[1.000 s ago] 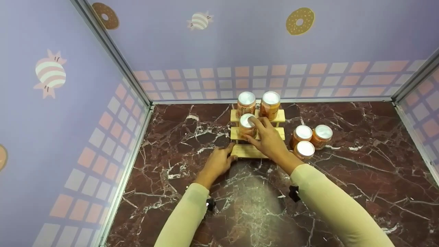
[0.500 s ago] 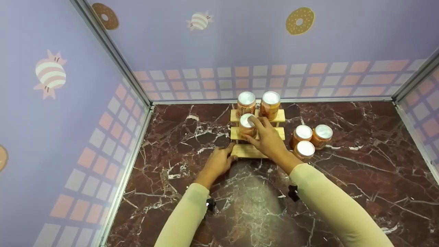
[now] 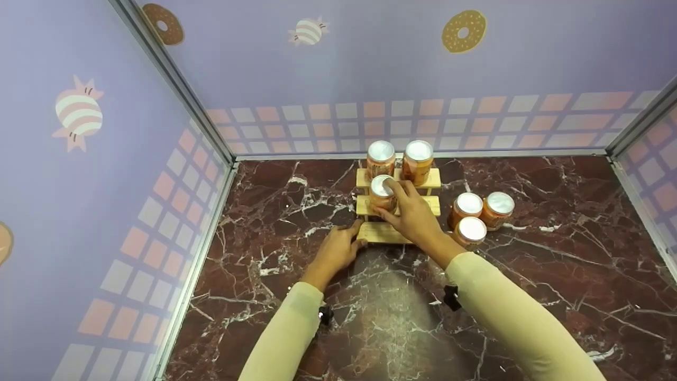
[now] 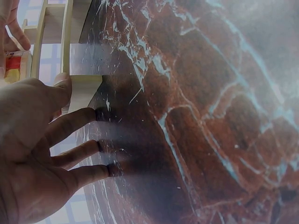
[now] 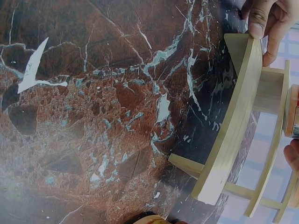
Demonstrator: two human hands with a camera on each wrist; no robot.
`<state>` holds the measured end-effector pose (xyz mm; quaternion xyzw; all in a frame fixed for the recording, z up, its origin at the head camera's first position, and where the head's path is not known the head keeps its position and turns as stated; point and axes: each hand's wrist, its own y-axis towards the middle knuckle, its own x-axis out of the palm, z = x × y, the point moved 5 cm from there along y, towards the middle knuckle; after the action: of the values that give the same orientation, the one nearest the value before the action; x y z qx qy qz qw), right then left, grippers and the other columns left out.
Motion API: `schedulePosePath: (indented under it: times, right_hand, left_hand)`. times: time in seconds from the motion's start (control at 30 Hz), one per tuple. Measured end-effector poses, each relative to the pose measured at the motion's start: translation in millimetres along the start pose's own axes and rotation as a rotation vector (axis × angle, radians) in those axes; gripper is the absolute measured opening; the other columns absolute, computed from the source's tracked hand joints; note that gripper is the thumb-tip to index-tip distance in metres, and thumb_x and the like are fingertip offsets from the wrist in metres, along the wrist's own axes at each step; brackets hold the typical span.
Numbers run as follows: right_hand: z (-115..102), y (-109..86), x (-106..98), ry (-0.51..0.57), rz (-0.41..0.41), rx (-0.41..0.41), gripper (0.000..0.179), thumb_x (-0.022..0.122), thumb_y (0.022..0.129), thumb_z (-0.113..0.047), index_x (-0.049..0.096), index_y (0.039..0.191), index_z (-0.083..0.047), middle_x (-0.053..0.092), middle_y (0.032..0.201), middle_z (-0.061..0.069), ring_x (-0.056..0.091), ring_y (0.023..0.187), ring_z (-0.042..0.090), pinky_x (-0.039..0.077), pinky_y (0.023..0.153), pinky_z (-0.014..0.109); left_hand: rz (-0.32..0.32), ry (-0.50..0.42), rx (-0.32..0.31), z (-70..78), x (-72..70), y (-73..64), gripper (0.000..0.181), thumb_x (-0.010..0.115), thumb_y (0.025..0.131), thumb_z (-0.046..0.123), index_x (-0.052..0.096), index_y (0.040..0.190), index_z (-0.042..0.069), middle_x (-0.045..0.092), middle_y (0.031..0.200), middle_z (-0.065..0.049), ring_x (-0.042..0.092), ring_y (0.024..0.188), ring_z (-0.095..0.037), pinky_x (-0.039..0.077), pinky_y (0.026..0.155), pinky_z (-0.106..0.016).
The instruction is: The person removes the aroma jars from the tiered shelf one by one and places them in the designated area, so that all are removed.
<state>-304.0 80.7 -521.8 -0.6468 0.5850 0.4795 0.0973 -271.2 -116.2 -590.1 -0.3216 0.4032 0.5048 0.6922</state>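
A three-step wooden rack (image 3: pixel 389 233) stands near the back wall. My right hand (image 3: pixel 419 219) holds an orange can (image 3: pixel 380 202) with a silvery top upright at the left of the middle step, thumb in front and fingers at its top and right side. My left hand (image 3: pixel 334 251) grips the left end of the lowest step. In the left wrist view its thumb (image 4: pixel 63 88) lies against the step edge, and the other fingers reach down to the tabletop. Two more cans, a left one (image 3: pixel 380 159) and a right one (image 3: pixel 418 163), stand on the top step.
Three similar cans cluster on the marbled tabletop (image 3: pixel 555 296) right of the rack: a rear-left one (image 3: pixel 467 205), a rear-right one (image 3: pixel 498 209) and a front one (image 3: pixel 471 232). Patterned walls (image 3: pixel 349 69) close the back and both sides.
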Motion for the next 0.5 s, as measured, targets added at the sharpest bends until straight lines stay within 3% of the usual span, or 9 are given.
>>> schedulePosePath:
  times: [0.23,0.5]
  right_hand:
    - [-0.3,-0.7,0.2,0.004,-0.002,0.007,0.07,0.086,0.099,-0.035,0.053,0.156,-0.01,0.062,0.138,0.024,0.075,0.098,0.044,0.067,0.089,0.058]
    - [-1.2,-0.2,0.7,0.015,-0.01,0.03,0.07,0.087,0.098,-0.034,0.054,0.155,-0.009,0.062,0.138,0.025,0.075,0.1,0.047,0.066,0.091,0.06]
  left_hand:
    - [-0.013,0.018,-0.023,0.5,0.9,0.6,0.058,0.068,0.111,0.038,0.056,0.164,0.019,0.069,0.147,-0.03,0.06,0.144,-0.052,0.05,0.122,-0.063]
    - [-0.005,0.019,-0.007,0.4,1.4,-0.5,0.057,0.069,0.11,0.037,0.057,0.163,0.018,0.07,0.145,-0.03,0.061,0.143,-0.052,0.051,0.121,-0.063]
